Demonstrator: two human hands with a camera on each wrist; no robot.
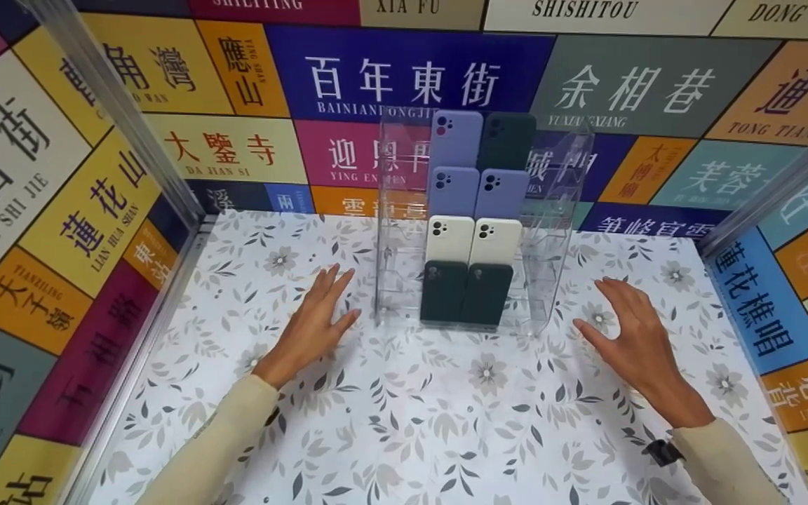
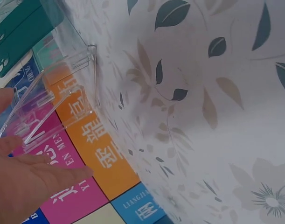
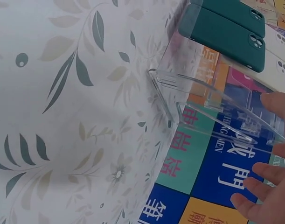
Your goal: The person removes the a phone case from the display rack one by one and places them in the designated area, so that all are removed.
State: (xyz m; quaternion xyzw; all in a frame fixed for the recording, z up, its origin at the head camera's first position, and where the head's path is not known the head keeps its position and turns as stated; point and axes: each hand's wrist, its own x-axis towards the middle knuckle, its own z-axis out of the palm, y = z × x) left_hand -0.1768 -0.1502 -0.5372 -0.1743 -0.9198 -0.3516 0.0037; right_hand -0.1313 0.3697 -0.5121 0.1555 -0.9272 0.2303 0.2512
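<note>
A clear acrylic stepped stand (image 1: 548, 280) stands toward the back of the table, holding several phone cases in two columns. At its bottom are two dark green cases (image 1: 444, 293), with two white cases (image 1: 496, 240) above them. Higher up sit purple cases (image 1: 454, 191), and a dark green case (image 1: 509, 140) is at the top right. Left of the stand, my left hand (image 1: 313, 326) is held apart from it, fingers extended, holding nothing. My right hand (image 1: 632, 340) is to the stand's right, also empty with fingers spread. Both wrist views show the clear stand (image 2: 53, 98) near the fingers.
A white tablecloth (image 1: 404, 421) with grey leaves and flowers covers the table. Colourful panels with Chinese place names (image 1: 404, 77) form the back and side walls. A metal frame post (image 1: 123, 112) rises at the left corner. A small black object (image 1: 663, 452) is by the right wrist.
</note>
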